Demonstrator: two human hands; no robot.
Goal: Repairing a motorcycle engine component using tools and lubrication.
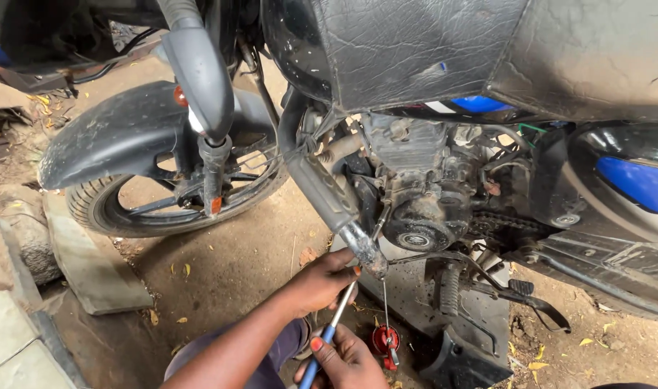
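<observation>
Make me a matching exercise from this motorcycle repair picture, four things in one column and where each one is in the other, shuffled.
Things:
1. front wheel
2. small red object
3. screwdriver
4. drive chain

Places:
A. held between both hands
B. right of the engine
C. at left, under the black mudguard
D. on the ground, right of the lower hand

Pairs: 1-C, 2-D, 3-A, 4-B

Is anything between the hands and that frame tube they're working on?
Nothing visible. The upper hand already touches the frame tube at its lower end, and the screwdriver, gripped by the lower hand, runs straight up to that spot. The red part hangs to the side.
</observation>
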